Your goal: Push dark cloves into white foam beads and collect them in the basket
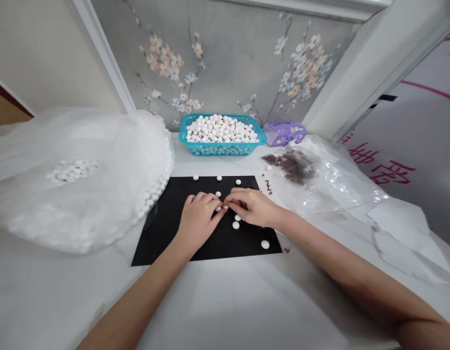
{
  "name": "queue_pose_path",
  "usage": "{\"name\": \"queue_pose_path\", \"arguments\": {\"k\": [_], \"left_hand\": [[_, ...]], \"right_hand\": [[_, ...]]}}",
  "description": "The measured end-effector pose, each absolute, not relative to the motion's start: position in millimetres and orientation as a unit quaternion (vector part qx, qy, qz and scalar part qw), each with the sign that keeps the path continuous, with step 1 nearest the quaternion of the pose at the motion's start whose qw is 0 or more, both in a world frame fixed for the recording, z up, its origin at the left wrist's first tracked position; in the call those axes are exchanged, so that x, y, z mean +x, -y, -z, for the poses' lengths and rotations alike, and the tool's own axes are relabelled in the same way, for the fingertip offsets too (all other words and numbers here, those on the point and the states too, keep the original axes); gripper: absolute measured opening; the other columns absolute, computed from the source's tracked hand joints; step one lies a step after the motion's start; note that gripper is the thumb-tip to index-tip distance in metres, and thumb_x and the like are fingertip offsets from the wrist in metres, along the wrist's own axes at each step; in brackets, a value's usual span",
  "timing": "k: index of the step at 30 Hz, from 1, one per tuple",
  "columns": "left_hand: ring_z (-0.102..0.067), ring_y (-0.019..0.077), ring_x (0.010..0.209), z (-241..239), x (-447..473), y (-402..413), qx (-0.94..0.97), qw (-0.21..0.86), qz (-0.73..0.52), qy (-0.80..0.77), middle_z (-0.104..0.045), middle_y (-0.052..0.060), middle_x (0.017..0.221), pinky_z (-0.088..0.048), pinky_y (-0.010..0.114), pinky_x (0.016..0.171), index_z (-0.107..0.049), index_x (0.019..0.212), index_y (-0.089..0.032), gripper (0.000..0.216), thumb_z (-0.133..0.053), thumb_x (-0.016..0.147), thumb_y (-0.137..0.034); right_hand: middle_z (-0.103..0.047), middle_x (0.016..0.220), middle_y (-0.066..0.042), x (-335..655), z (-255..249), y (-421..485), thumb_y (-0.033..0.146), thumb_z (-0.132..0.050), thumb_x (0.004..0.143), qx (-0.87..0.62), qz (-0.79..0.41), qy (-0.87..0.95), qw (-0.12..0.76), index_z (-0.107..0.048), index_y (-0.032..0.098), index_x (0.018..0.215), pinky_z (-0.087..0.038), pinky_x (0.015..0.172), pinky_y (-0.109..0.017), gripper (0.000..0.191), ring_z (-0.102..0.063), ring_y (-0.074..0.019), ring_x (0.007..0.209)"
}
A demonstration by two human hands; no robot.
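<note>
Both hands rest on a black mat (pixel 166 228) on the white table. My left hand (pixel 199 216) has its fingers curled and pinches a small white bead (pixel 219 208) at the fingertips. My right hand (pixel 251 205) meets it fingertip to fingertip, fingers pinched on the same spot; whether it holds something of its own I cannot make out. Several loose white beads lie on the mat, one (pixel 235 225) just below the fingers and one (pixel 265 244) near the mat's front right corner.
A turquoise basket (pixel 221 148) full of white beads stands behind the mat. A big clear bag of white beads (pixel 79 184) bulges at left. A plastic bag with dark brown bits (pixel 294 165) and a purple box (pixel 285 132) lie at right, white paper (pixel 403 233) beyond.
</note>
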State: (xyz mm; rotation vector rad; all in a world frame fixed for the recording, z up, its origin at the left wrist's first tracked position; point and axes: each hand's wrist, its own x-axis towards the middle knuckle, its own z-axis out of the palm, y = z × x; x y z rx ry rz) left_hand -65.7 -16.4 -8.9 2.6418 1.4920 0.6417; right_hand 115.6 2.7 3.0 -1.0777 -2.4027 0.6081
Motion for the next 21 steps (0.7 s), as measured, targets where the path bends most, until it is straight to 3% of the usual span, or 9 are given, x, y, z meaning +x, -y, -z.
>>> {"name": "queue_pose_path", "arguments": {"k": [4,7,11,21], "left_hand": [[-0.056,0.0187,0.087,7.6,-65.4,16.3,0.850,0.028,-0.211,-0.481,-0.067,0.000,0.090,-0.033,0.034,0.073,-0.064,0.083,-0.022,0.017,-0.049,0.087,-0.030],[-0.056,0.0196,0.088,7.1,-64.1,17.4,0.847,0.019,-0.214,-0.486,-0.067,0.001,0.090,-0.033,0.036,0.075,-0.063,0.083,-0.021,0.018,-0.047,0.087,-0.028],[-0.055,0.0203,0.085,7.8,-63.3,19.3,0.828,-0.009,-0.233,-0.510,-0.066,0.003,0.090,-0.033,0.037,0.075,-0.062,0.083,-0.020,0.015,-0.048,0.085,-0.026],[-0.053,0.0236,0.081,9.6,-65.5,20.0,0.792,-0.070,-0.235,-0.559,-0.065,0.005,0.087,-0.033,0.038,0.070,-0.061,0.078,-0.020,0.017,-0.047,0.085,-0.027]], "right_hand": [[-0.055,0.073,0.000,124.1,-8.5,-12.2,0.016,-0.047,0.084,-0.396,-0.243,0.844,0.268,-0.065,0.018,0.086,-0.036,0.054,-0.021,0.019,-0.049,-0.0089,0.058],[-0.054,0.072,-0.001,138.6,-11.6,-26.2,0.020,-0.047,0.084,-0.474,-0.171,0.802,0.320,-0.066,0.018,0.088,-0.037,0.054,-0.023,0.019,-0.046,-0.0093,0.054],[-0.051,0.072,-0.001,155.5,-9.6,-40.7,0.021,-0.052,0.080,-0.540,-0.095,0.782,0.296,-0.067,0.017,0.093,-0.038,0.058,-0.027,0.020,-0.044,-0.0107,0.053],[-0.052,0.072,-0.001,144.1,14.3,-45.5,0.034,-0.059,0.078,-0.555,-0.123,0.778,0.267,-0.070,0.021,0.085,-0.036,0.057,-0.025,0.018,-0.049,-0.0122,0.061]]}}
